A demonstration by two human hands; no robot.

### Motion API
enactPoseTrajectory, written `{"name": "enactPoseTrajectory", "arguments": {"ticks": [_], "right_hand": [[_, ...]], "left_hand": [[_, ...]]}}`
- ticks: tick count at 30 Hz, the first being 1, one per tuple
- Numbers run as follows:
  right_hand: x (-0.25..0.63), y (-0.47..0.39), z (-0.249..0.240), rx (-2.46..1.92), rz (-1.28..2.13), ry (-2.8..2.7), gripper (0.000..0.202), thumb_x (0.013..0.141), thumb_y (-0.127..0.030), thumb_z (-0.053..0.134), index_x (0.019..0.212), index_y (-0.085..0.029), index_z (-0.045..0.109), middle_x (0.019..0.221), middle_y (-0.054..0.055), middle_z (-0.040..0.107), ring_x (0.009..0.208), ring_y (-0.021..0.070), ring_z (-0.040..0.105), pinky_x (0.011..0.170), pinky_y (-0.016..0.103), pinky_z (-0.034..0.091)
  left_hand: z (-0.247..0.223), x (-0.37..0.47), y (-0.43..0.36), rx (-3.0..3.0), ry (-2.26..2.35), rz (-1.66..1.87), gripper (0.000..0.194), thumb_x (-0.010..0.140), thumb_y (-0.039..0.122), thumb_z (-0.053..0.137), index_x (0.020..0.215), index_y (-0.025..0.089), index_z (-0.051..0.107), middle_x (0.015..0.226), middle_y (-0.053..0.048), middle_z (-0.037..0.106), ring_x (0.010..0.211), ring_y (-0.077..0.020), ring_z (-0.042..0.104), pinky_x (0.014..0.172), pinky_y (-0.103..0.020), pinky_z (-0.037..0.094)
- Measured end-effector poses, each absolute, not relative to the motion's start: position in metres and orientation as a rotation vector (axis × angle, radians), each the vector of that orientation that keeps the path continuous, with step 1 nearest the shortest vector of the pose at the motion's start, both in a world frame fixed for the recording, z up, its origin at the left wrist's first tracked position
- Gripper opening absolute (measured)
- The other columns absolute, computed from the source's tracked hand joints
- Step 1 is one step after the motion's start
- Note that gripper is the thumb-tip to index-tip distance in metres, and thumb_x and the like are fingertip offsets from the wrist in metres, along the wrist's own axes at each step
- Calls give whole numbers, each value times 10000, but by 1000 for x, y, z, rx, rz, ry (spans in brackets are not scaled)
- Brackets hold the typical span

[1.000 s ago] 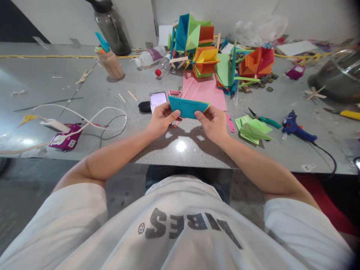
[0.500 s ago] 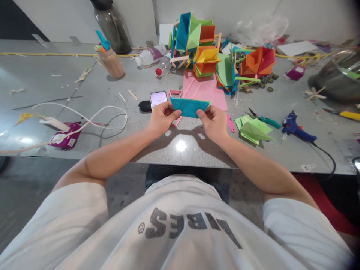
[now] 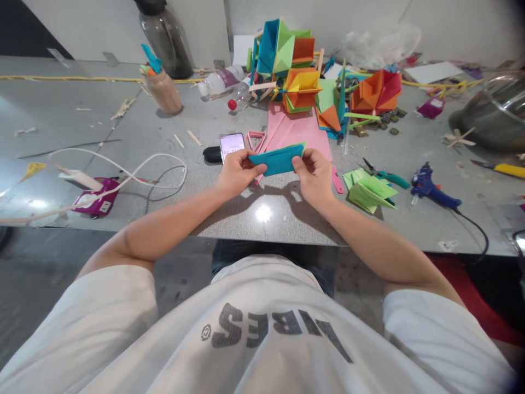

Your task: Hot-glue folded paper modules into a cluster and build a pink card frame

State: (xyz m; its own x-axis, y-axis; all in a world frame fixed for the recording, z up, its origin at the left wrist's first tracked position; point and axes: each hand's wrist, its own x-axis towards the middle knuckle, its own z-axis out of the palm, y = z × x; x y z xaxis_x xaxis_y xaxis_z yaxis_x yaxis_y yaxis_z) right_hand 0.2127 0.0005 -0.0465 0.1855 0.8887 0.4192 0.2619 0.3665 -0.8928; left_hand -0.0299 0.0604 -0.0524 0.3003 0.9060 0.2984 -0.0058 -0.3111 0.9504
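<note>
A folded blue paper piece [image 3: 278,160] with a thin green edge along its top hangs above the table, its right end tilted up. My left hand [image 3: 238,173] pinches its left end, thumb in front. The right end is gripped by my right hand [image 3: 314,174], with the thumb on the front face. Behind the paper lie pink sheets [image 3: 301,128] and a pink triangular frame [image 3: 256,140]. A lit phone [image 3: 232,144] is just beyond my left hand. Folded green paper [image 3: 369,189] rests to the right of my right hand.
Colourful folded-paper shapes [image 3: 287,54] stand at the back. Pliers [image 3: 394,178], a blue glue gun [image 3: 435,187] and a yellow-handled tool [image 3: 508,168] lie on the right. On the left are a white cable [image 3: 156,156], a purple power block [image 3: 100,200] and a stick-filled jar [image 3: 163,92].
The blue paper has tilted, its right end rising and its left part dipping. Both hands still hold it and have shifted only slightly. The phone screen now shows large digits.
</note>
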Motion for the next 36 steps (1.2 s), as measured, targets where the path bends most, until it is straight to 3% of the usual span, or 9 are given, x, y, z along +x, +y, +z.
{"name": "enactPoseTrajectory", "arguments": {"ticks": [2, 5, 10, 13, 18, 22, 28, 33, 36], "right_hand": [[214, 1, -46, -1159, 610, -1365, 559, 1020, -839, 786, 1017, -288, 692, 857, 11, 629, 786, 206, 573, 746, 396, 542], [215, -3, -42, -1169, 594, -1410, 544, 1023, -830, 783, 1017, -288, 724, 887, 27, 667, 830, 225, 619, 811, 417, 582], [210, -17, -29, -1056, 580, -1593, 535, 1033, -815, 780, 955, -286, 785, 913, 57, 759, 858, 250, 667, 876, 452, 600], [206, -26, -23, -954, 652, -1710, 584, 1060, -829, 748, 887, -272, 779, 841, 51, 737, 798, 231, 639, 815, 428, 565], [202, -34, -19, -933, 720, -1795, 556, 1081, -776, 758, 861, -265, 775, 817, 39, 727, 746, 206, 603, 784, 408, 540], [202, -33, -19, -928, 731, -1824, 484, 1069, -701, 801, 865, -263, 796, 815, 36, 725, 741, 205, 611, 786, 409, 534], [205, -29, -19, -959, 896, -1791, 437, 1023, -654, 837, 862, -249, 800, 814, 23, 719, 743, 191, 585, 755, 385, 520], [207, -27, -20, -1006, 995, -1705, 392, 966, -582, 869, 816, -239, 751, 770, -3, 659, 735, 172, 534, 734, 359, 484], [208, -24, -21, -995, 1082, -1626, 465, 940, -650, 882, 806, -245, 698, 719, -27, 577, 693, 156, 464, 673, 336, 428]], "left_hand": [[-48, -32, 55, 1715, 861, 1136, 298, 794, 365, 987, 919, 219, 760, 736, 11, 739, 624, -161, 673, 599, -311, 554], [-41, -34, 46, 1907, 857, 1173, 219, 846, 349, 931, 986, 218, 825, 871, -31, 824, 808, -209, 763, 742, -349, 618], [-32, -33, 39, 1988, 758, 1287, 392, 959, 601, 954, 1076, 233, 892, 1093, -97, 889, 1019, -237, 794, 965, -409, 652], [-29, -32, 36, 1873, 635, 1246, 556, 919, 765, 993, 1057, 236, 894, 1034, -89, 877, 925, -200, 786, 875, -368, 642], [-28, -28, 32, 1759, 568, 1164, 634, 807, 804, 1069, 904, 219, 844, 876, -54, 824, 777, -162, 730, 704, -307, 587], [-26, -28, 29, 1821, 625, 1140, 613, 900, 783, 1007, 851, 206, 805, 802, -41, 769, 703, -137, 640, 629, -284, 499], [-21, -29, 22, 1940, 655, 1106, 577, 1061, 765, 834, 884, 223, 744, 780, -23, 704, 693, -150, 603, 647, -317, 473], [-22, -31, 29, 1744, 746, 1451, 585, 1137, 767, 754, 873, 256, 645, 698, 9, 591, 606, -149, 523, 607, -353, 413], [-24, -32, 37, 1660, 725, 1586, 692, 1147, 795, 720, 752, 253, 548, 642, 13, 517, 570, -143, 486, 592, -372, 367]]}}
